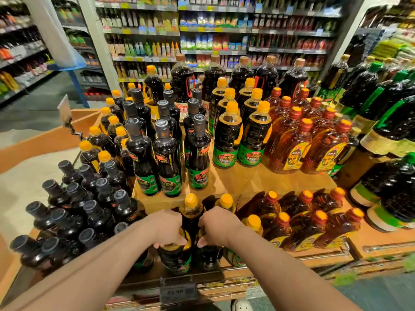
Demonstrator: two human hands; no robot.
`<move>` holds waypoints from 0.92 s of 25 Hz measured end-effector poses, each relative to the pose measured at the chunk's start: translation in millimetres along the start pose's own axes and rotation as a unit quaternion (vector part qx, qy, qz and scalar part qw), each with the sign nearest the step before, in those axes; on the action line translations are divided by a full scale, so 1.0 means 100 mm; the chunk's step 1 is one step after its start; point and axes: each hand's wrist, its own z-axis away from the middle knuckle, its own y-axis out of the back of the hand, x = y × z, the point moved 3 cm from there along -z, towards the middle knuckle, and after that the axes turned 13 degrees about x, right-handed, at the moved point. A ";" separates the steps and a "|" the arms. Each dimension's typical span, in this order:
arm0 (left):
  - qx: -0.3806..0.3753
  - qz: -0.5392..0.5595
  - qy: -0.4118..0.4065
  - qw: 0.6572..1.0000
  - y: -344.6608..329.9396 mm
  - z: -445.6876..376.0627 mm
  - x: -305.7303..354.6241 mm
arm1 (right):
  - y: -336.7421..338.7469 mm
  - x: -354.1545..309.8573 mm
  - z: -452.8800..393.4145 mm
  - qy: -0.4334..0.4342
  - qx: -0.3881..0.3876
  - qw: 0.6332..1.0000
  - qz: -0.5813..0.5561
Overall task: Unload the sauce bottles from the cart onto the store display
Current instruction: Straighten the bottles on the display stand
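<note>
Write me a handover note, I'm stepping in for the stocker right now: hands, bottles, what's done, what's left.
Left hand: gripping a dark yellow-capped bottle on the display's front lower tier.
Right hand: gripping the bottle beside it.
Upper tier: rows of dark and amber bottles, with a bare strip at its front.
Done: many bottles already stand on the display.
Left: settle these two and release. The cart is not in view, so the remaining count is unknown.
</note>
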 end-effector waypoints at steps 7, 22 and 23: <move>0.021 0.003 0.016 1.000 0.01 -0.05 0.15 | 0.03 0.04 0.04 0.028 -0.007 1.000 0.004; 0.221 -0.073 -0.074 0.970 0.56 -0.33 1.55 | 0.64 1.51 0.63 -0.067 0.007 0.985 -0.158; 0.206 -0.050 -0.079 0.974 0.57 -0.43 1.64 | 0.74 1.76 0.65 -0.091 0.057 0.983 -0.148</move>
